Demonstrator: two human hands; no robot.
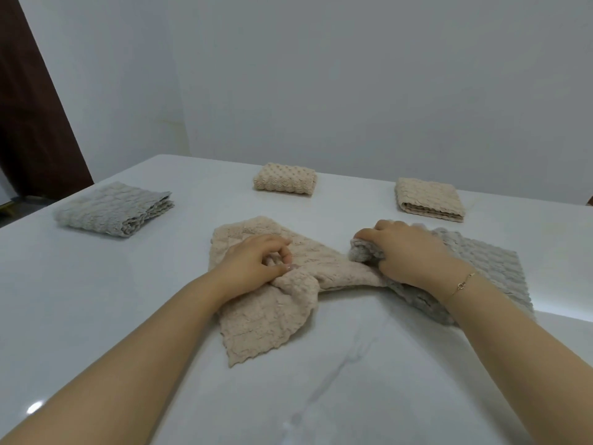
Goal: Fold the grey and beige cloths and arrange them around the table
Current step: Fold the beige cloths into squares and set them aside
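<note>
White glossy table (112, 316) against pale wall (321, 75). Loose beige cloth (266, 319) and loose grey cloth (487, 264) at near centre, touching. Folded grey cloth (112, 208) far left, two folded beige cloths (285, 179) (428, 199) behind. Left hand (253, 264) pinching beige cloth; right hand (404, 252) gripping grey cloth edge, fingers curled.

Both bare forearms are stretched forward from the lower corners of the view, converging slightly toward the middle. The left hand (253, 263) is laid palm down with its fingers curled and the thumb drawn in against them, so that cloth is pinched beneath. The right hand (406, 252) is turned palm down, its fingers bent over and closed round a bunched edge. A thin gold bracelet (462, 285) is worn on the right wrist.
</note>
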